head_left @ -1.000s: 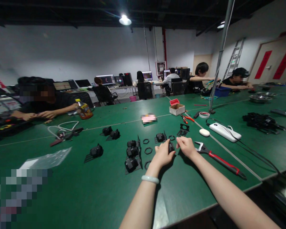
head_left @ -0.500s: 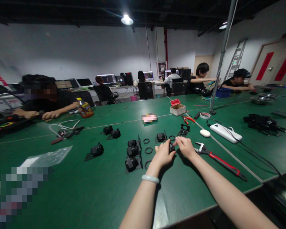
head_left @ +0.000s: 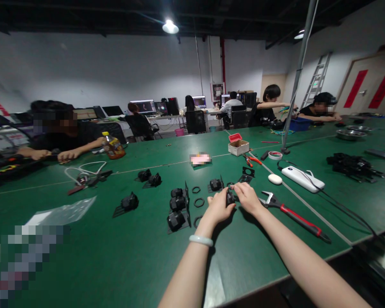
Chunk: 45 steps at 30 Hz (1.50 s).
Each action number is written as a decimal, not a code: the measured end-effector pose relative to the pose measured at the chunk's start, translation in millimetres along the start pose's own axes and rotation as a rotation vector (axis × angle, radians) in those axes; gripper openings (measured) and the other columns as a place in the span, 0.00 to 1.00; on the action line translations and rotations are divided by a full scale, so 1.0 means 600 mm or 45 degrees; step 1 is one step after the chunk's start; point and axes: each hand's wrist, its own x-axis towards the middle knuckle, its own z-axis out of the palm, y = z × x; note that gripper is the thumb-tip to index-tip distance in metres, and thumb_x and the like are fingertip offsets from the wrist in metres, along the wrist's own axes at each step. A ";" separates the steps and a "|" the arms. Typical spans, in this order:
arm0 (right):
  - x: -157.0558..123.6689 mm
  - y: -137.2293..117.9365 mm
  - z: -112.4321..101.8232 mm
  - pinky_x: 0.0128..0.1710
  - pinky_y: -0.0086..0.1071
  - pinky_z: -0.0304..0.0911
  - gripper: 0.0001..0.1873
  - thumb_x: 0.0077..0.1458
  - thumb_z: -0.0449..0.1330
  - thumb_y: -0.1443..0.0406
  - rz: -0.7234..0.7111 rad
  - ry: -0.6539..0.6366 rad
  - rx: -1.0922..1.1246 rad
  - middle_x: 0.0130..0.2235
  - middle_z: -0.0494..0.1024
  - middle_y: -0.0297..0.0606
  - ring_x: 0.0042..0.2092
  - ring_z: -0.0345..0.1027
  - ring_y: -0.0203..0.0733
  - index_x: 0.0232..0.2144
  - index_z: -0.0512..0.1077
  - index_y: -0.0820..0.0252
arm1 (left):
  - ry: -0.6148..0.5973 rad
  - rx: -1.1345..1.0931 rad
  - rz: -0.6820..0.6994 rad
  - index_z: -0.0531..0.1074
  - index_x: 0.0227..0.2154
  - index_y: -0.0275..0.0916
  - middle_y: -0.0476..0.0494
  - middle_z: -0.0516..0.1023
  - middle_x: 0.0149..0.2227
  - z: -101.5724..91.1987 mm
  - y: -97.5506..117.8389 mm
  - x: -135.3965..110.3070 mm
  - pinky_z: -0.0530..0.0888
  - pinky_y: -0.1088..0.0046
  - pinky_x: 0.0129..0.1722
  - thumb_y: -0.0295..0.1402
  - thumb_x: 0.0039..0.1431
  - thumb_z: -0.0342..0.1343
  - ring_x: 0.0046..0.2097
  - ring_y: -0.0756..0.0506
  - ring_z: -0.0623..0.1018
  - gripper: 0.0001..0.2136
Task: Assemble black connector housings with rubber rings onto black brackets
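My left hand, with a pale bangle on its wrist, is closed around a black cable gland just above the table. The fingers of my right hand are bent against the right side of the same part; its far side is hidden behind them. Beyond my hands, a similar gland stands on a black bracket, with a flat bracket farther right. On the left, black lock nuts lie beside a bracket carrying several glands.
An adjustable wrench lies right of my right hand. Behind it are a white power bank, a white oval object, pliers and a small box. More glands sit left. Co-workers sit across the table.
My right hand has turned slightly, and its fingers sit lower and flatter against the gland. My left hand still holds it in nearly the same place.
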 end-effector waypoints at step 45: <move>-0.010 0.020 0.024 0.39 0.30 0.54 0.09 0.41 0.51 0.74 -0.019 -0.480 -0.183 0.33 0.70 0.39 0.38 0.61 0.39 0.27 0.67 0.61 | -0.073 0.313 -0.024 0.60 0.42 0.38 0.37 0.65 0.44 -0.035 -0.001 -0.020 0.56 0.60 0.45 0.33 0.47 0.47 0.47 0.38 0.65 0.16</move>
